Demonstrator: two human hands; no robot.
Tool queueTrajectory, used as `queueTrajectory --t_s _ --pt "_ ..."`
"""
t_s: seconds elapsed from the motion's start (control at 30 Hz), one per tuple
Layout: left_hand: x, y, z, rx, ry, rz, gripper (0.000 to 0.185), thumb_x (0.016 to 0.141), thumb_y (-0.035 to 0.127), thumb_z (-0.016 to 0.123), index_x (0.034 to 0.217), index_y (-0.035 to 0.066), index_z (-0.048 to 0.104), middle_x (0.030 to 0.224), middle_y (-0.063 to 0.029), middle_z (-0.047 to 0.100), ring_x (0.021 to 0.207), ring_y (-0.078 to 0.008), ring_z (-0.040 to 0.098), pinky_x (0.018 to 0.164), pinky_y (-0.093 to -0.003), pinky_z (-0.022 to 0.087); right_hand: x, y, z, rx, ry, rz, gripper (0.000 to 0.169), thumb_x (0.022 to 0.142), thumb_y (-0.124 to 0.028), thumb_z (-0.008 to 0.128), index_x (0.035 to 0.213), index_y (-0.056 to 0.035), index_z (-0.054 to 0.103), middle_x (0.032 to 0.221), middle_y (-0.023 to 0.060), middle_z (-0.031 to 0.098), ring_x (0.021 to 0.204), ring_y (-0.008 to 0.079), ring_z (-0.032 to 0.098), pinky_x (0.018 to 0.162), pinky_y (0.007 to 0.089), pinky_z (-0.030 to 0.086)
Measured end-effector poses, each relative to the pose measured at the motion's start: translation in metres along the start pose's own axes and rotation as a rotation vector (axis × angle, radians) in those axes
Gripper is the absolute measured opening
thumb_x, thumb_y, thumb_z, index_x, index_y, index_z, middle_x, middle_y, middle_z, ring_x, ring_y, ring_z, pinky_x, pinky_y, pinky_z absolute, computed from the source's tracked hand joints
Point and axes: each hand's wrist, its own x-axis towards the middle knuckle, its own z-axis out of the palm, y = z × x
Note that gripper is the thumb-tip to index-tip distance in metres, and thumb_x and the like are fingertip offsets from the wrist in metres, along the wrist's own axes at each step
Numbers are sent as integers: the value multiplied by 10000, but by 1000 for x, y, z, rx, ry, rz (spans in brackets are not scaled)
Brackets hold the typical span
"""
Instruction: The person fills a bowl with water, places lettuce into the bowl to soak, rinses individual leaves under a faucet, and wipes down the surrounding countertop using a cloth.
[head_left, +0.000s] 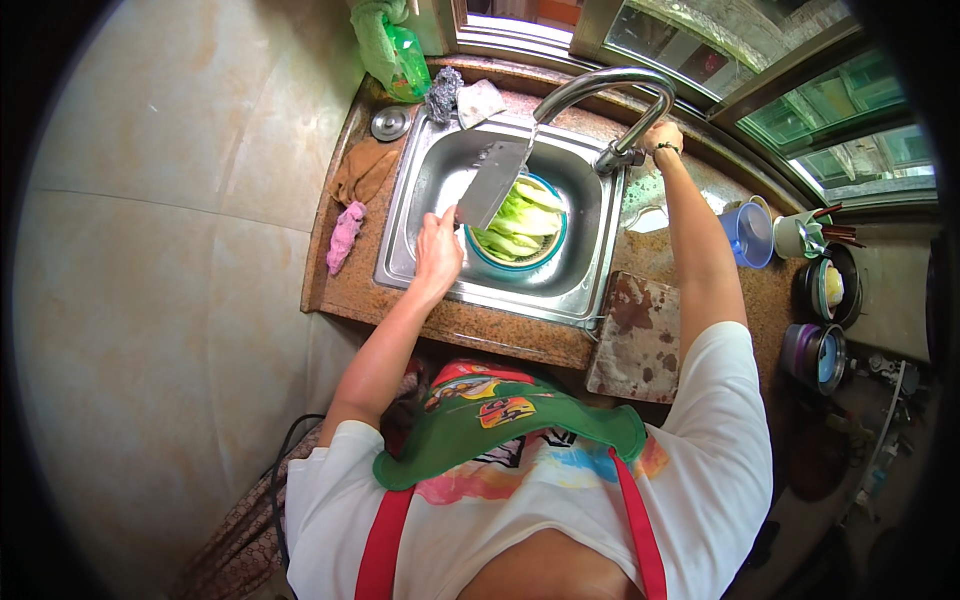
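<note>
My left hand grips the handle of a cleaver, its wide metal blade tilted over the stainless steel sink. Water runs from the spout of the chrome faucet beside the blade's upper edge. Below and partly behind the blade, a round blue-rimmed basin with an inner strainer basket holds green leafy vegetables. My right hand, with a dark bracelet at the wrist, is at the back right beside the faucet base. Its fingers are partly hidden, so its grip does not show.
A stained wooden cutting board lies right of the sink. Behind it stand a blue plastic mug and a chopstick holder. Brown cloth, a pink rag and a sink strainer lie left. A green bottle stands in the corner.
</note>
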Motion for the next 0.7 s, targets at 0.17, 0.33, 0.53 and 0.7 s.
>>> queueTrajectory --t_s 0.17,0.33,0.53,0.7 --pt "20 -1 -2 168 189 62 411 751 -59 504 1159 -29 465 926 -178 459 869 -332 501 742 -412 428 19 15 7 151 -90 72 349 696 -350 695 955 -116 676 1045 128 635 979 271 604 862 336 468" --pt "28 16 5 78 224 60 391 731 0 593 1108 -13 488 932 -165 455 889 -336 493 746 -412 425 10 12 8 263 -100 114 338 660 -285 746 938 -103 682 996 115 655 930 237 623 844 301 471" --pt "34 22 29 -10 241 100 419 712 -3 600 1112 -15 474 988 -184 445 907 -354 481 793 -421 412 10 14 17 289 -113 113 289 703 -246 669 963 -120 680 1034 109 644 960 245 613 858 298 459" --pt "33 27 36 -26 263 152 370 694 -35 572 1060 -25 517 967 -185 461 910 -351 482 802 -426 405 8 27 16 240 -76 -72 323 696 -198 680 1001 -89 678 898 51 683 794 132 622 739 254 457"
